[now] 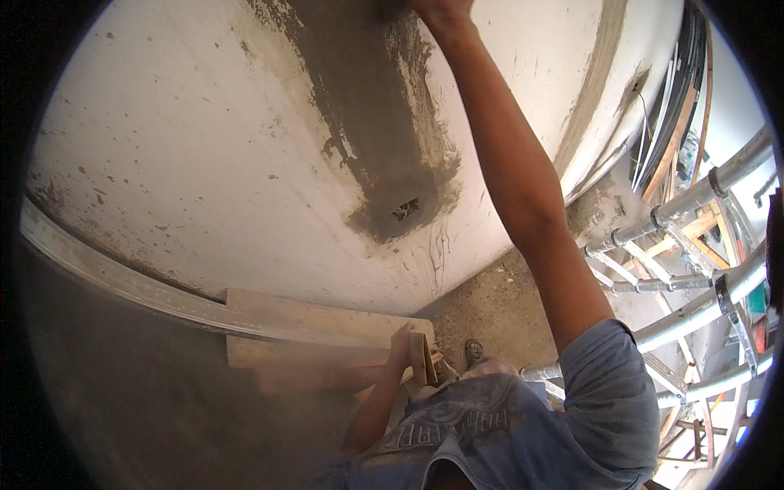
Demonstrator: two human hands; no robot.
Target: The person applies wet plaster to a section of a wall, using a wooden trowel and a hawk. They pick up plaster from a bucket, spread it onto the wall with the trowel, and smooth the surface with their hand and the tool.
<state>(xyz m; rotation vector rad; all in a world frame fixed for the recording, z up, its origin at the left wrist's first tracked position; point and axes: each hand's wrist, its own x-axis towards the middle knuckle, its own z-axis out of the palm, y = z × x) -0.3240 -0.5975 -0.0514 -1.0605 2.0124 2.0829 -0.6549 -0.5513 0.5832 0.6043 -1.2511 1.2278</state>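
My right arm reaches up along the white wall (220, 163), and my right hand (445, 11) is at the top edge of the view, mostly cut off. Its fingers cannot be made out; a dark blur beside it lies over the wet grey mortar band (351, 90). That band runs down the wall to a rounded end around a small hole (405, 210) with rough edges. Low in front of my body, my left hand (401, 338) is closed on the edge of a flat wooden board (421, 359), seen nearly edge-on.
Pale planks (327, 314) lie at the foot of the wall, by a long curved-looking ledge (122, 278). Metal scaffold tubes (694, 196) stand at the right, with timber pieces (710, 233) behind. A narrower grey strip (592, 82) marks the wall further right. Concrete floor (498, 306) shows below.
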